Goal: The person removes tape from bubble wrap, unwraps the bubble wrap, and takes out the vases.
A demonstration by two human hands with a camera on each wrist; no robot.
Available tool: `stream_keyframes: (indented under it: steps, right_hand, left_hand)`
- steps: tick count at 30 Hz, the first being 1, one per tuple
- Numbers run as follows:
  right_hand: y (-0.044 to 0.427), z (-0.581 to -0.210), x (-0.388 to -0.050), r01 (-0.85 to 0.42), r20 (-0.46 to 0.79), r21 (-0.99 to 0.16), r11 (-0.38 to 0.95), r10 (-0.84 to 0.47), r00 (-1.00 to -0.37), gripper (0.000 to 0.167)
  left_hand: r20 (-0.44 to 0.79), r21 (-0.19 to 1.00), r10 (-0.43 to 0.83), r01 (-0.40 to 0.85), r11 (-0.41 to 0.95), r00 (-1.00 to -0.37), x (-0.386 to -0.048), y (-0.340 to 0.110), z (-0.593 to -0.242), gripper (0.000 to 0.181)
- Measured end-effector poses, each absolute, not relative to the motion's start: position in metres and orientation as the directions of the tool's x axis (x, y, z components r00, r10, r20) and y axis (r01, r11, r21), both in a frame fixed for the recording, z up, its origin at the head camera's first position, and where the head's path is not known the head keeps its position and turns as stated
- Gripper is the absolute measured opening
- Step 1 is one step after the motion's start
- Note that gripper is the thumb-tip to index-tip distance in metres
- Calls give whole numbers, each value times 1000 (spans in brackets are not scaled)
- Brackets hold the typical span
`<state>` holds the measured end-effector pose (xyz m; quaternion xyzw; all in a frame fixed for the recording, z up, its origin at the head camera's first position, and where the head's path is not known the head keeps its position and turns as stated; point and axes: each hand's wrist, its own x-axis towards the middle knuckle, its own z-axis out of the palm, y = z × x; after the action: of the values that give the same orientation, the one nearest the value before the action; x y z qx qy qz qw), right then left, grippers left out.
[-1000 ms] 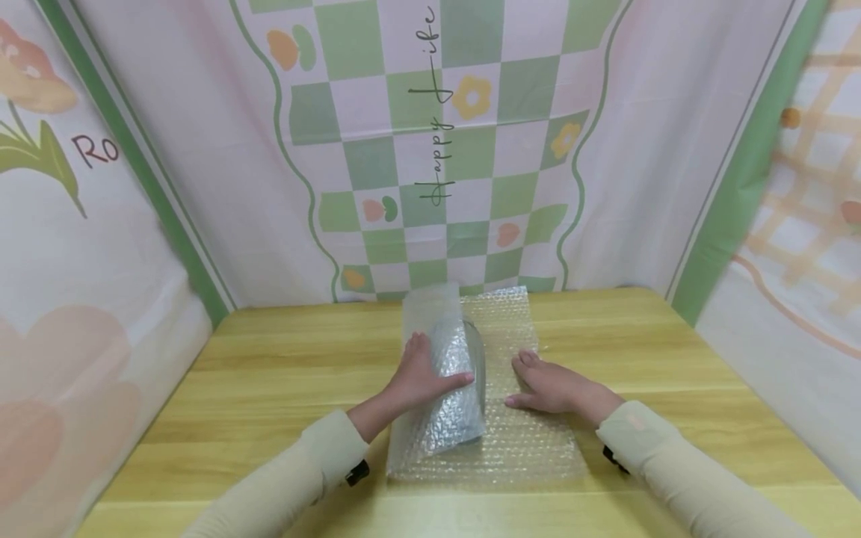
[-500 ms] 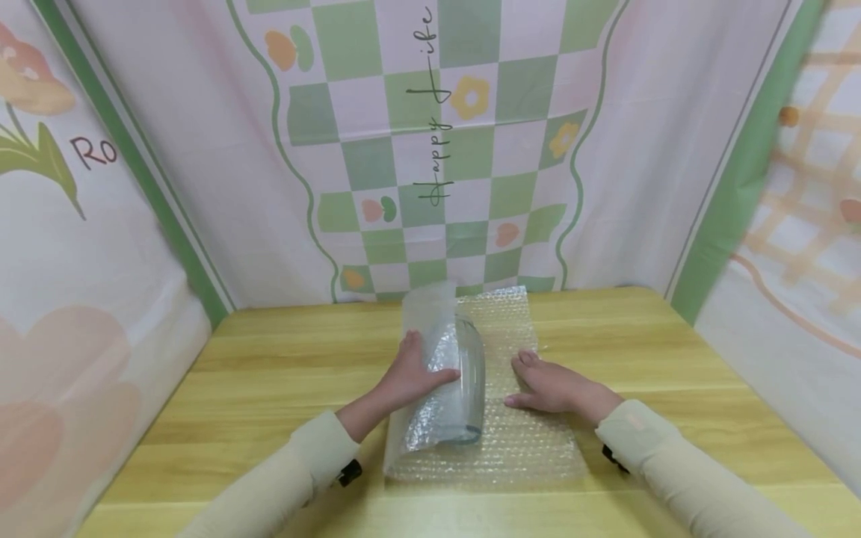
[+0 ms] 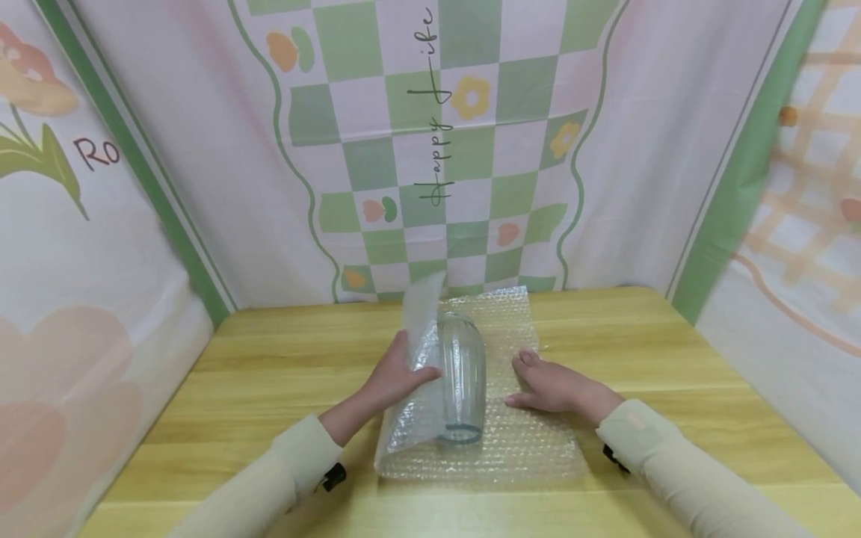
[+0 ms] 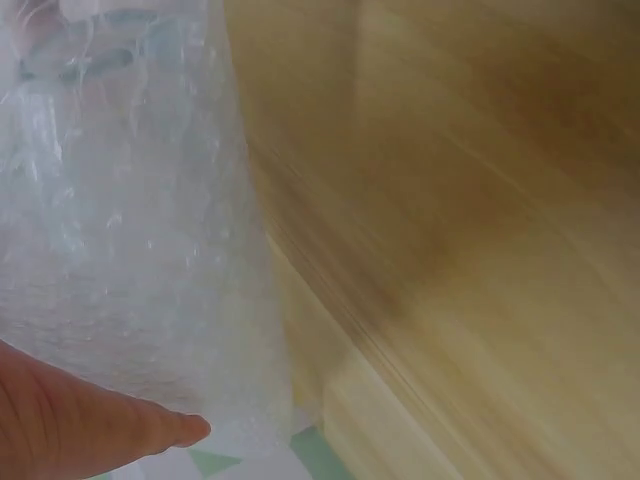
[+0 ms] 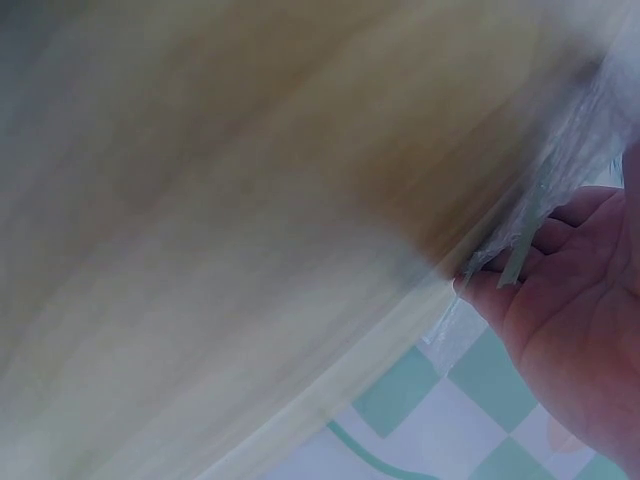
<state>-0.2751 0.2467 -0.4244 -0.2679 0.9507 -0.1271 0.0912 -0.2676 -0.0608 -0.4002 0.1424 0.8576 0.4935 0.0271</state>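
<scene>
A clear glass vessel (image 3: 463,377), perhaps a vase or tumbler, lies on its side on a sheet of bubble wrap (image 3: 531,452), its thick base facing me. The wrap's left side rises as a flap (image 3: 420,411) that hides the vessel's left edge. Against the outside of this flap lies my left hand (image 3: 397,373), fingers extended and thumb pointing at the glass. In the left wrist view a straight finger (image 4: 110,425) touches the bubble wrap (image 4: 150,250). My right hand (image 3: 551,385) rests on the flat right part of the sheet, its palm side (image 5: 580,320) visible in the right wrist view.
A wooden table (image 3: 289,373) carries everything. Behind it hangs a printed green-and-white checked cloth (image 3: 464,149), and patterned cloths (image 3: 807,284) enclose both sides. The wrap's far edge lies near the table's back edge.
My left hand has moved left, and the bubble wrap flap has gone back with it, uncovering more of the glass vessel. The right hand has stayed in place.
</scene>
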Motion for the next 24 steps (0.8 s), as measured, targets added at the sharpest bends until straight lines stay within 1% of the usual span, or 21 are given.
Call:
stream_keyframes:
  steps: [4, 11, 24]
  right_hand:
    - [247, -425, -275, -488, -104, -285, 825, -533, -840, 89]
    - [246, -425, -276, -492, -103, -284, 823, -536, -838, 89]
    - [247, -424, -276, -496, -106, -282, 821, -541, -835, 89]
  left_hand:
    - [98, 862, 261, 213, 460, -960, -268, -67, -398, 106]
    - [34, 857, 245, 155, 492, -969, -269, -80, -399, 110]
    - [-12, 852, 197, 93, 516, -980, -270, -99, -409, 109]
